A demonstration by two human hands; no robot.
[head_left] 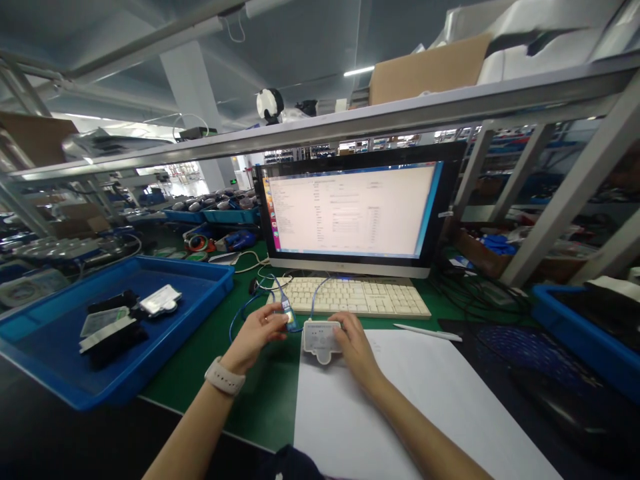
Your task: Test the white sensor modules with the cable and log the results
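Observation:
My left hand (255, 335) pinches a small blue adapter board (287, 312) on a thin blue cable (243, 308), held against the left side of a small white plastic device (319, 339). My right hand (353, 343) grips that white device from the right, fingers curled around it, and rests it on a white paper sheet (400, 407). A pale watch (225, 377) sits on my left wrist. Both hands are just in front of a white keyboard (355, 297) and a lit monitor (350, 212).
A blue tray (200, 280) at left holds black and white device parts (115, 323). A white pen (427, 331) lies right of the keyboard. Another blue bin (575, 333) and a dark mat (540, 373) are at right. Metal shelf frame (565, 193) overhead, cables behind.

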